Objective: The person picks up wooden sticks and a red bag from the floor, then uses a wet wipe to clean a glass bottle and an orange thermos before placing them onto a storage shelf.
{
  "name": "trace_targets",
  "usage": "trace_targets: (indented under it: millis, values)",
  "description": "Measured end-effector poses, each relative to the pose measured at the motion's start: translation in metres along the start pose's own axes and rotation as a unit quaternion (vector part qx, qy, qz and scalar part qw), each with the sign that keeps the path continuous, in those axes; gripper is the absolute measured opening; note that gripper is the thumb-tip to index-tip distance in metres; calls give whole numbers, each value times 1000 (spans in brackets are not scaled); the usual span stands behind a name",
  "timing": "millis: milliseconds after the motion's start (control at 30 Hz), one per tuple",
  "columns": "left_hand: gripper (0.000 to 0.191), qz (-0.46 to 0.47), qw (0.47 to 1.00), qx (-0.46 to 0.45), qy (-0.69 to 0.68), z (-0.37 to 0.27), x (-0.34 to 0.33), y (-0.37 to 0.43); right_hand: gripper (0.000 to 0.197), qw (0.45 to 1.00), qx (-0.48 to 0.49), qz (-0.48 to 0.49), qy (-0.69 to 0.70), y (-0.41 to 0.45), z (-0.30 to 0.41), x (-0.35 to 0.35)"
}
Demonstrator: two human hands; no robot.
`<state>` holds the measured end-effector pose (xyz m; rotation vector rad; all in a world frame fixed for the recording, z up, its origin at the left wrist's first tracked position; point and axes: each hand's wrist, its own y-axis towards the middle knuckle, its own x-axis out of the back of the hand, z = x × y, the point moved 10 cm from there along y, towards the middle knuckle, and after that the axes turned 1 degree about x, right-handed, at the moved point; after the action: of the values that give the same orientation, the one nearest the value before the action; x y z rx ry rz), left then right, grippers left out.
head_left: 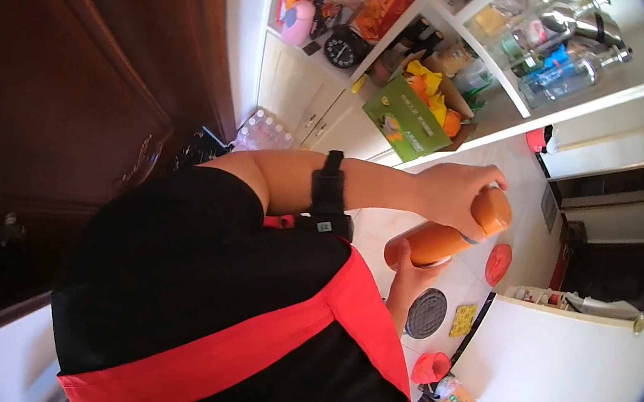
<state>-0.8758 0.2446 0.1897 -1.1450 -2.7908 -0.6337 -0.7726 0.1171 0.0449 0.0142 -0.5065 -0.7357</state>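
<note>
Both my hands are on an orange bottle point(425, 241), which is held tilted in front of my body. My left hand point(455, 189) reaches in from the upper left and grips the bottle's orange cap point(494, 209). Lower down, my right hand point(414, 271) wraps the body of the bottle near its base, with the thumb along its side. A narrow grey ring point(470, 240) shows between cap and body. My left palm hides part of the cap. A black strap with a small device point(328, 195) crosses my left forearm.
White shelving point(600, 96) holds glass bottles, a black clock point(345, 47) and a green carton point(409, 117). On the floor are a red round object point(498, 265), a dark round object point(427, 313) and a red bin point(431, 367). A dark wooden door point(62, 100) stands left, a white cabinet point(560, 361) right.
</note>
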Motion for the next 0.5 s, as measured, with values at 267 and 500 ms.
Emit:
trace_targets:
  millis: [267,500]
  values:
    - [97,68,991,-36,-108,21,-21,-8,84,986,106,41,120,26,44,14]
    - [63,26,997,50,-47,48,-1,-13,72,965,30,187,180,28,29,-37]
